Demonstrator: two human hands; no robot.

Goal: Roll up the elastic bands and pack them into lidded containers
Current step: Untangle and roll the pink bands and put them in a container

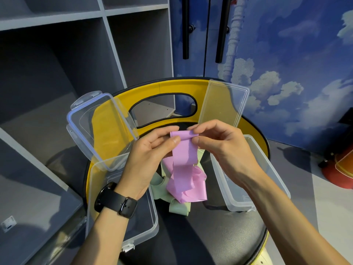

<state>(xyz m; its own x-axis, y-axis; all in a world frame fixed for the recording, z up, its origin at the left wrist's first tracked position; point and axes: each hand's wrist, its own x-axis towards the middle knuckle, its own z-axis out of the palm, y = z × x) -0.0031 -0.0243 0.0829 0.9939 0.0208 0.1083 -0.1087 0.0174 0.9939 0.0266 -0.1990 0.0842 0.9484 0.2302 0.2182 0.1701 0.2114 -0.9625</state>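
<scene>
Above the black stool seat [210, 236], between two open clear containers [122, 197], left hand [150, 155] and right hand [219, 148] pinch a smooth pink band [184, 155], its top edge rolled.

Two hands [152, 150], two clear containers [122, 217], two lids [99, 127], two elastic bands [183, 169], one watch [114, 201]

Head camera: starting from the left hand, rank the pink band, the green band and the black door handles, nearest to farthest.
From the left hand:
1. Pink band: pinched at its top edge.
2. Green band: below, on the black seat.
3. Black door handles: far behind, at the top.
</scene>
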